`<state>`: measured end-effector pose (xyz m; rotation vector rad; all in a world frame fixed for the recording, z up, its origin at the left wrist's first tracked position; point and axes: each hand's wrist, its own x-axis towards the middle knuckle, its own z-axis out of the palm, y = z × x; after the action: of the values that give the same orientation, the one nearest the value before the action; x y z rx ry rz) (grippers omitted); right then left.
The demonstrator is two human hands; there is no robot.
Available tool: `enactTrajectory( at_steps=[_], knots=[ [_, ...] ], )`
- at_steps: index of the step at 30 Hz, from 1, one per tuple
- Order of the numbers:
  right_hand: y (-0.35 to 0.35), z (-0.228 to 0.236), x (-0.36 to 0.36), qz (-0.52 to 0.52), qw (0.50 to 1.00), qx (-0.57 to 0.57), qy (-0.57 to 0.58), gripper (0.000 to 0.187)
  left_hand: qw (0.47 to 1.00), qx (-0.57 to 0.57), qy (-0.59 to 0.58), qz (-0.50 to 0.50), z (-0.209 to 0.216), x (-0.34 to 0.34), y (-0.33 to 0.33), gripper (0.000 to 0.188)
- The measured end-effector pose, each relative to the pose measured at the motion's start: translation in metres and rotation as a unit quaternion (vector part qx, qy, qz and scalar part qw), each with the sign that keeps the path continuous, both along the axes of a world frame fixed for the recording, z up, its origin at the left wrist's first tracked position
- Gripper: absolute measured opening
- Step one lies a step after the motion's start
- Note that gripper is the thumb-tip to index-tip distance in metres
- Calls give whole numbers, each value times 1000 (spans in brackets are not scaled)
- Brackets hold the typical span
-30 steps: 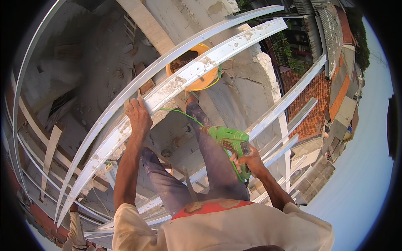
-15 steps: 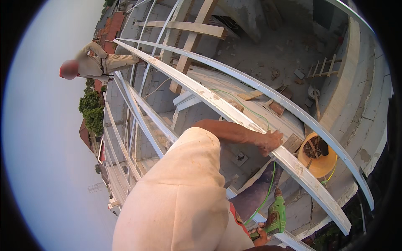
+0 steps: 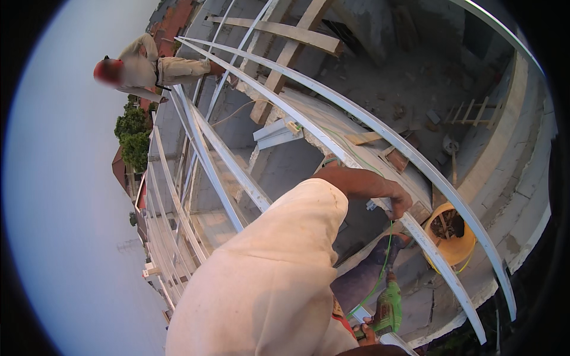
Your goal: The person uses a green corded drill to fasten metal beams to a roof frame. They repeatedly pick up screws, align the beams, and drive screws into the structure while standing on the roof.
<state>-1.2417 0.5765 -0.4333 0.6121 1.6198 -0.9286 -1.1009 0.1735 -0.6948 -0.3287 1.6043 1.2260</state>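
Observation:
My left arm, in a pale sleeve, reaches across the view. My left hand (image 3: 400, 200) is closed over a long silvery metal roof channel (image 3: 442, 258), which runs from the far upper left to the lower right. Low in the view, my right hand (image 3: 366, 332) is wrapped round the handle of a green power drill (image 3: 389, 305). The drill's front end points up towards my dark-clad leg (image 3: 371, 267), apart from the channel. A green cord (image 3: 380, 282) passes between the drill and the channel. Part of the right hand is hidden by my clothing.
A second metal channel (image 3: 380, 127) curves alongside. An orange-yellow bucket (image 3: 460, 258) of debris stands beyond my left hand. Deep down lies a room floor (image 3: 380, 77) with a wooden ladder (image 3: 472, 113). A co-worker in a red cap (image 3: 142, 70) stands at the far left among rafters.
The channel in my left hand has turned, showing a narrower face, and its near end has shifted left. The hand has rolled over it. My right hand still holds the drill.

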Motion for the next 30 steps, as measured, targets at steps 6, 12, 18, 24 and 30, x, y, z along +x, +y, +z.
enactTrajectory(
  at_steps=[6, 12, 18, 24, 30],
  knots=[
    [-12, 8, 7, 7, 1000, -19, -11, 36, 982, -156, 99, -36, -29, 38, 39, 70],
    [-20, 21, 4, -19, 999, -2, 46, 37, 984, -139, 105, 45, 1, 11, 20, 86],
    [-7, 30, -3, -8, 999, -24, 22, 48, 969, -219, 116, 19, 22, 25, 23, 84],
    [-5, 45, 2, -50, 997, -39, 36, 53, 967, -196, 163, 27, 28, 27, 22, 93],
    [-1, 62, 0, -77, 995, -53, 46, 61, 963, -134, 186, 140, 31, 16, 19, 69]
  ],
)
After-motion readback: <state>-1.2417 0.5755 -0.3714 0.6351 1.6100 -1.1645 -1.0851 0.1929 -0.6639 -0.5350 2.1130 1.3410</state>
